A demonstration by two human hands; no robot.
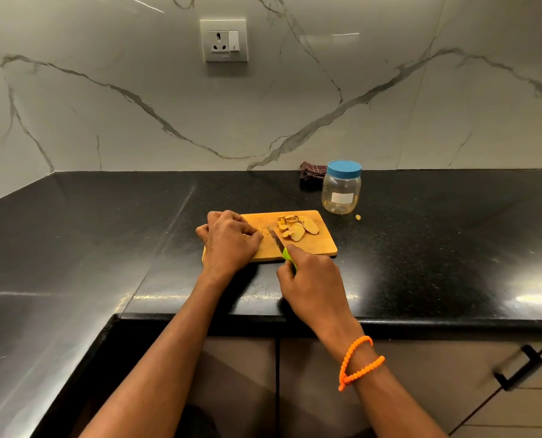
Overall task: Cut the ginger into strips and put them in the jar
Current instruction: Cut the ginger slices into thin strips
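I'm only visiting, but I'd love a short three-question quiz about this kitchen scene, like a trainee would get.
1. True or false: the jar has its blue lid on.
2. Which hand holds the knife? A) left hand B) right hand
3. Fill in: the ginger slices lie on the ____.

Key
1. True; the lid is on the jar.
2. B; the right hand grips the green handle, and the left hand presses down on the cutting board.
3. Cutting board.
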